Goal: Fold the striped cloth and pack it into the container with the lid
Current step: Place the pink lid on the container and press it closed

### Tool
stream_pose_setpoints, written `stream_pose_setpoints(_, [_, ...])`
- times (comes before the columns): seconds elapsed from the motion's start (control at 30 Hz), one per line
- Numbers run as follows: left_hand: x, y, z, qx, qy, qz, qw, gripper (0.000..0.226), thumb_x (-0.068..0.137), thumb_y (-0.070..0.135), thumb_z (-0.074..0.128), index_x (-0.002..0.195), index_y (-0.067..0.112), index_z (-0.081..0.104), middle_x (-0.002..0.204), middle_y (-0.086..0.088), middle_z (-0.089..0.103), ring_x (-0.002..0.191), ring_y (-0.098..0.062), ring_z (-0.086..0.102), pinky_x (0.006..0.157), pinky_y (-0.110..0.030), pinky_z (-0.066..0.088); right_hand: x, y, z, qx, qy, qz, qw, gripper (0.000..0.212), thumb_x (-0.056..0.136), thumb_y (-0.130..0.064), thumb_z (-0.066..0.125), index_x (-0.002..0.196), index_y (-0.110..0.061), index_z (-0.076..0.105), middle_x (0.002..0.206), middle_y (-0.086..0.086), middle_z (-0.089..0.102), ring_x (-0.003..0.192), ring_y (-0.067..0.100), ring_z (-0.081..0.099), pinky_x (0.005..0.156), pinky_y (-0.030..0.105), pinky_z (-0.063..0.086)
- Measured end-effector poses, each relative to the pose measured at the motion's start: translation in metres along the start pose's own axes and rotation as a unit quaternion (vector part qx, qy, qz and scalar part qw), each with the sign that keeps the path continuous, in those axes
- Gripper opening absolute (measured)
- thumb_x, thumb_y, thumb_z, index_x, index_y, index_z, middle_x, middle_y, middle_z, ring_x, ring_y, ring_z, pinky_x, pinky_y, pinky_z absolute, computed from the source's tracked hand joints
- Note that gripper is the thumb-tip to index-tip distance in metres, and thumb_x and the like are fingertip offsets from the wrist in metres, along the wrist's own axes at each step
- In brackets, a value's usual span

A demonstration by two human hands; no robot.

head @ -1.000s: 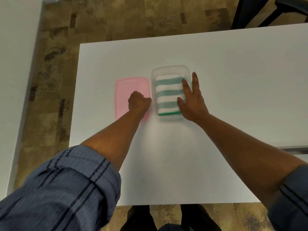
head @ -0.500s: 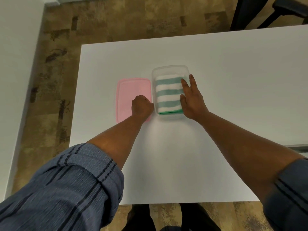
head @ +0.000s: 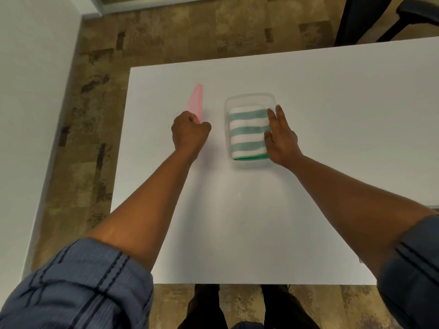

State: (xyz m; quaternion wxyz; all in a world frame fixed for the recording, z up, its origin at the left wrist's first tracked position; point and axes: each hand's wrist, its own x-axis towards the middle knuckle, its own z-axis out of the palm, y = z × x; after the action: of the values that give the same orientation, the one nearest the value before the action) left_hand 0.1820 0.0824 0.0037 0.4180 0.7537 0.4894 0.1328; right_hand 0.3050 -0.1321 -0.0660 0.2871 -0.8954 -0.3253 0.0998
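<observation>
One job is left: the folded green-and-white striped cloth [head: 247, 134] is packed in the clear plastic container [head: 249, 97] under the flat right hand [head: 281, 141], while the thin pink plastic lid [head: 196, 102] is gripped by the clenched left hand [head: 188, 132].

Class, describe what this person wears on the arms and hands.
Both hands, the left hand and right hand, are bare, with no gloves visible. Each arm has a blue-grey sleeve with darker stripes, rolled up to around the elbow, forearms uncovered.
</observation>
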Motion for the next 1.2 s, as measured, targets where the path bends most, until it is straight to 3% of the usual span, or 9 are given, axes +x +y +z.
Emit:
stream_pose_setpoints(0.13, [-0.009,0.033,-0.026,-0.055,0.009,0.038,0.998,0.025,0.073,0.015,0.070,0.074,0.016,0.044,0.070,0.006,0.052,0.061,-0.009,0.053,0.046,-0.010,0.040,0.001,-0.004,-0.004,0.021,-0.012,0.043,0.999,0.061,0.106,-0.024,0.039,0.161,-0.015,0.014,0.169,0.013,0.009,0.155,0.030,0.016,0.113,0.057,0.034])
stream_pose_setpoints(0.23, [-0.020,0.055,-0.041,-0.088,0.024,0.065,0.994,0.025,0.075,0.018,0.073,0.081,0.015,0.049,0.078,0.005,0.058,0.072,-0.007,0.061,0.057,-0.014,0.048,0.000,-0.016,-0.008,0.006,-0.005,0.085,0.996,0.062,0.106,-0.036,0.037,0.161,-0.019,0.014,0.170,0.009,0.009,0.155,0.030,0.009,0.116,0.058,0.022])
stream_pose_setpoints(0.43, [-0.033,0.087,-0.049,-0.274,-0.029,0.024,0.961,0.031,0.081,0.017,0.070,0.109,0.023,0.060,0.101,0.006,0.071,0.091,-0.016,0.070,0.057,-0.019,0.057,0.002,-0.055,-0.027,0.071,0.029,0.102,0.992,0.056,0.104,-0.049,0.030,0.153,-0.022,0.036,0.147,0.007,0.051,0.140,0.030,0.034,0.109,0.053,0.024])
stream_pose_setpoints(0.53, [-0.030,0.085,-0.041,-0.358,-0.089,-0.010,0.929,0.042,0.082,0.011,0.071,0.122,0.019,0.059,0.113,-0.003,0.073,0.098,-0.023,0.073,0.070,-0.037,0.064,0.006,-0.068,-0.039,0.283,0.026,0.147,0.948,0.044,0.108,-0.038,0.032,0.145,-0.021,0.048,0.137,0.002,0.060,0.126,0.024,0.053,0.114,0.048,0.039])
stream_pose_setpoints(0.7, [-0.020,0.064,-0.008,-0.399,-0.159,-0.089,0.899,0.058,0.078,0.003,0.073,0.133,0.012,0.056,0.118,-0.014,0.073,0.079,-0.022,0.073,0.055,-0.028,0.055,0.018,-0.059,-0.054,0.475,0.080,0.256,0.838,0.032,0.105,-0.042,0.042,0.117,-0.021,0.064,0.096,-0.002,0.069,0.077,0.016,0.063,0.066,0.029,0.056])
stream_pose_setpoints(0.77, [-0.019,0.052,0.012,-0.361,-0.162,-0.100,0.913,0.052,0.085,0.008,0.066,0.135,0.017,0.057,0.122,-0.011,0.071,0.083,-0.021,0.069,0.050,-0.023,0.051,0.021,-0.050,-0.050,0.450,0.090,0.255,0.851,0.022,0.102,-0.043,0.051,0.107,-0.026,0.064,0.092,-0.004,0.066,0.072,0.014,0.059,0.058,0.025,0.053])
stream_pose_setpoints(0.9, [-0.023,0.027,0.045,-0.260,-0.105,-0.039,0.959,0.028,0.106,0.031,0.046,0.126,0.021,0.064,0.125,-0.002,0.067,0.105,-0.015,0.067,0.086,-0.032,0.058,0.020,-0.037,-0.035,0.322,0.130,0.233,0.909,0.030,0.099,-0.037,0.057,0.117,-0.015,0.062,0.098,-0.002,0.064,0.085,0.014,0.060,0.077,0.029,0.049])
stream_pose_setpoints(1.03, [-0.022,0.008,0.066,-0.171,-0.102,-0.031,0.979,0.042,0.108,0.037,0.039,0.136,0.014,0.061,0.135,-0.012,0.061,0.124,-0.029,0.061,0.109,-0.047,0.048,0.015,-0.026,-0.021,0.220,0.133,0.200,0.946,0.031,0.102,-0.028,0.051,0.121,-0.004,0.060,0.115,0.012,0.063,0.102,0.025,0.059,0.087,0.033,0.047])
stream_pose_setpoints(1.2, [-0.019,-0.006,0.085,-0.155,-0.089,-0.022,0.984,0.033,0.108,0.030,0.038,0.111,0.017,0.069,0.112,-0.008,0.066,0.102,-0.028,0.065,0.098,-0.040,0.053,0.019,-0.021,-0.011,0.150,0.117,0.196,0.962,0.034,0.104,-0.025,0.049,0.127,-0.002,0.058,0.122,0.019,0.059,0.111,0.031,0.056,0.092,0.035,0.045])
